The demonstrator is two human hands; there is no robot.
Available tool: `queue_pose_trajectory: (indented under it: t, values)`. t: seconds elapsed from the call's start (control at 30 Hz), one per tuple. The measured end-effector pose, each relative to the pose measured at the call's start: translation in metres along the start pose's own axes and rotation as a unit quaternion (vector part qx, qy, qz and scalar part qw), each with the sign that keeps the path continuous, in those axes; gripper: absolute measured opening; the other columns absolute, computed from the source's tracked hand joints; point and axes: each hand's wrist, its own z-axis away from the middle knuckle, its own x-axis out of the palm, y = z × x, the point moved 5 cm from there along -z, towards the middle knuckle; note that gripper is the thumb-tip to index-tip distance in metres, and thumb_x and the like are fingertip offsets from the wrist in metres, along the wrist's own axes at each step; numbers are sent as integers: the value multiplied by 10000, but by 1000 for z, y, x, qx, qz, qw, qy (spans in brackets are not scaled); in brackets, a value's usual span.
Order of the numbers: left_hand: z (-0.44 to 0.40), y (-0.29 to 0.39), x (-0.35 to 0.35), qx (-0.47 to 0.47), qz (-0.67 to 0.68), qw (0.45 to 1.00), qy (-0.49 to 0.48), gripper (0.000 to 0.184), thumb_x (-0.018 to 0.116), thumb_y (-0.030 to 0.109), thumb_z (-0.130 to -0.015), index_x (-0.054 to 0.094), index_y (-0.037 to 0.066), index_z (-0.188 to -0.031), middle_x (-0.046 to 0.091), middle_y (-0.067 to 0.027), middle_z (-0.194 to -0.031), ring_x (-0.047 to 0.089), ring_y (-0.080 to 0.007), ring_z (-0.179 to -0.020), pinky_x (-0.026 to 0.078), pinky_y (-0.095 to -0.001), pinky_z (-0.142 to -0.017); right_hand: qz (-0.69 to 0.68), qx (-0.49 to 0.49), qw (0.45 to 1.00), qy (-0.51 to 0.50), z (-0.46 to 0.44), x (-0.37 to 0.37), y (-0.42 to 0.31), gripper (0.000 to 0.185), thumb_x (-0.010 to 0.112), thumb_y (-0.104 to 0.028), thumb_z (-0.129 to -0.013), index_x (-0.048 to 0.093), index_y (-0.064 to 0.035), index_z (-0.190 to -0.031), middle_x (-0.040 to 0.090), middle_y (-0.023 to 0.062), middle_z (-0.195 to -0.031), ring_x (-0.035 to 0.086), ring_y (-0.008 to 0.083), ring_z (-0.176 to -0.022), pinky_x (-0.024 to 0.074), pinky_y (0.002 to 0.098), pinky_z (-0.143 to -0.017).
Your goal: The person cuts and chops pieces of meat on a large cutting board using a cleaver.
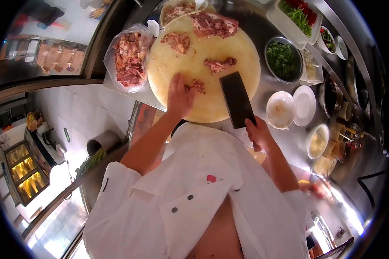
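Note:
My right hand (258, 131) grips the handle of a cleaver (237, 99), whose broad dark blade lies over the right edge of a round yellowish chopping board (160, 93). On the board's near left part rests my left hand (180, 98), fingers stretched out and beside some small meat scraps (197, 86). Whether the fingertips touch the scraps is hard to make out. A chunk of meat (220, 65) lies just beyond the blade tip. Further back are a pile of cut meat (177, 42) and a large piece of meat (215, 24).
A plastic bag of cut meat (129, 60) stands left of the board, with a bowl of meat (177, 11) behind. To the right are a metal bowl of greens (284, 58), a container of sliced peppers (296, 19), a white bowl (281, 110) and a white plate (304, 105).

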Motion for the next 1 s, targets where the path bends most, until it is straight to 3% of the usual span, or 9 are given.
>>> queue_pose_trajectory:
  t: [0.1, 0.4, 0.5, 0.63, 0.73, 0.8, 0.87, 0.93, 1.0]
  values:
    - [-2, 18, 20, 29, -4, 998, -49, 702, 642, 303, -1016, 379, -81, -1541, 386, -318, -1598, 372, -508, -1489, 278, -572, -1269, -47, -1, 999, -16, -1, 3, 17, 200, 625, -244, -1091, 591, -48, -1069, 522, -4, -687, 464, 95, -510, 418, 294, -450]
    - [-3, 27, 21, -13, 76, 997, -29, 596, 612, 250, -1044, 439, -75, -1513, 397, -295, -1604, 417, -500, -1458, 342, -548, -1234, -82, -39, 988, -126, -46, 99, 9, 252, 593, -313, -1111, 537, -70, -1075, 519, 4, -694, 481, 127, -508, 442, 310, -471]
    - [-6, 22, 17, -49, 164, 984, 55, 484, 583, 182, -1061, 502, -83, -1457, 431, -304, -1575, 460, -499, -1417, 400, -530, -1191, -31, -66, 988, -136, -51, 137, -8, 276, 559, -323, -1105, 570, -48, -1119, 541, 30, -648, 538, 141, -518, 472, 329, -494]
    - [-12, -6, -7, -54, 83, 978, 183, 385, 574, 97, -1053, 556, -72, -1399, 536, -298, -1466, 515, -491, -1358, 436, -502, -1164, 57, -45, 989, -129, -31, 179, -59, 302, 551, -319, -1086, 609, -35, -1170, 587, 56, -677, 592, 162, -549, 507, 348, -519]
    - [-31, -37, -58, -74, 70, 972, 211, 344, 573, 73, -1047, 582, -46, -1370, 567, -281, -1404, 536, -487, -1308, 441, -499, -1158, 53, -121, 984, -123, -29, 220, -95, 312, 559, -315, -1083, 621, -22, -1171, 642, 95, -721, 641, 205, -588, 540, 397, -568]
    - [-53, -56, -108, -4, 48, 958, 283, 208, 565, 42, -1041, 622, -32, -1226, 628, -250, -1259, 583, -450, -1223, 467, -495, -1093, 103, -153, 975, -121, -23, 245, -125, 321, 566, -312, -1077, 627, -3, -1144, 669, 162, -773, 666, 299, -652, 551, 442, -644]
    - [-77, -82, -147, -32, 51, 944, 324, 173, 569, 60, -1045, 631, -22, -1184, 658, -226, -1197, 621, -424, -1176, 491, -460, -1050, 147, -189, 965, -111, -21, 264, -163, 333, 574, -308, -1071, 632, 16, -1117, 697, 230, -826, 691, 394, -716, 562, 486, -719]
    - [-105, -128, -168, -146, 116, 930, 318, 221, 581, 144, -1065, 663, -15, -1194, 691, -207, -1151, 653, -386, -1075, 518, -423, -975, 154, -258, 952, -62, -19, 273, -177, 330, 577, -306, -1066, 641, 15, -1108, 698, 259, -857, 687, 464, -797, 552, 510, -754]
    - [-129, -187, -167, -240, 274, 901, 237, 351, 614, 282, -1073, 702, -8, -1250, 744, -146, -1179, 683, -268, -1059, 528, -404, -948, 136, -297, 945, -21, -8, 266, -188, 329, 579, -305, -1063, 645, 14, -1103, 701, 268, -876, 682, 493, -831, 545, 526, -766]
